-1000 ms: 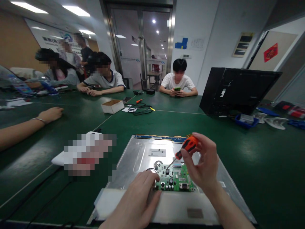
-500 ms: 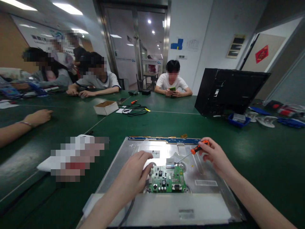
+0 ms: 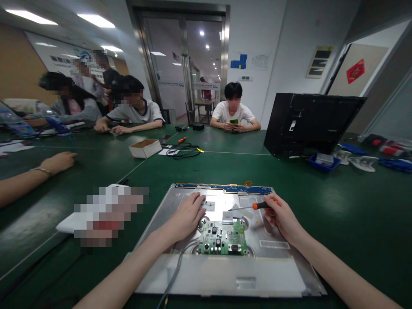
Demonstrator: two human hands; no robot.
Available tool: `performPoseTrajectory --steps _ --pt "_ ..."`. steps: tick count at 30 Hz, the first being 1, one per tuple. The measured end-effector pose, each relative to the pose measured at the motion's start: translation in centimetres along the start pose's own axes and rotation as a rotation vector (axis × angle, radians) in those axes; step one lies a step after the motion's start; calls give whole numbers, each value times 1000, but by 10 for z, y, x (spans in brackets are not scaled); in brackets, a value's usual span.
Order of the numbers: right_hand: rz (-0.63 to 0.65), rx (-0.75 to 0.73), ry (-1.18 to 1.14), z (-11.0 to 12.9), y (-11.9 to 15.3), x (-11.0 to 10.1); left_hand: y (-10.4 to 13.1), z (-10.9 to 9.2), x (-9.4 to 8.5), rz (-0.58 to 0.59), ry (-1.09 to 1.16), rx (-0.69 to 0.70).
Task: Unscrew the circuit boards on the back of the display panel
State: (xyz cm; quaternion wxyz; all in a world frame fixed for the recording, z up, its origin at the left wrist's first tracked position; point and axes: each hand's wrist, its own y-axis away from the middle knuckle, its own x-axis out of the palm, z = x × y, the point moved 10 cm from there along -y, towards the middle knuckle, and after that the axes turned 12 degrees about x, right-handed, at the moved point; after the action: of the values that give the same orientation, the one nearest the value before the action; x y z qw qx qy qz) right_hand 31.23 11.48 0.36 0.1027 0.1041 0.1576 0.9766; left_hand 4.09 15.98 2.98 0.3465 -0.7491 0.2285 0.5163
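Screwdriver (image 3: 256, 206) tip leftward, apparently near-level

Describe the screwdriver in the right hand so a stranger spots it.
On the green table, find the silver metal panel. Over it, the right hand holds the orange-and-black screwdriver, pointing left. Unlike the orange tool lying farther across the table, this one is held.

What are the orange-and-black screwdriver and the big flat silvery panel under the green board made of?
Orange-and-black screwdriver: handle probably plastic or rubber, fairly matte, with solid colours; its thin straight shaft looks like metal. Big flat silvery panel: likely smooth sheet metal, since it gleams.
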Motion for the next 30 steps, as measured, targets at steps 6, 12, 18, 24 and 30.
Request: performPoseTrajectory --steps 6,12,18,24,30 --pt "9 -20 24 4 -8 9 2 10 -1 23 11 -33" --pt "11 34 71 5 -19 19 -6 12 -5 213 -92 -185" --pt "20 210 184 -4 -36 30 -40 20 -7 294 -133 -260" --pt "75 148 154 -1 -34 34 -77 24 -1 348 -89 -225" --pt "112 66 118 0 -29 34 -75 32 -5 353 51 -159"
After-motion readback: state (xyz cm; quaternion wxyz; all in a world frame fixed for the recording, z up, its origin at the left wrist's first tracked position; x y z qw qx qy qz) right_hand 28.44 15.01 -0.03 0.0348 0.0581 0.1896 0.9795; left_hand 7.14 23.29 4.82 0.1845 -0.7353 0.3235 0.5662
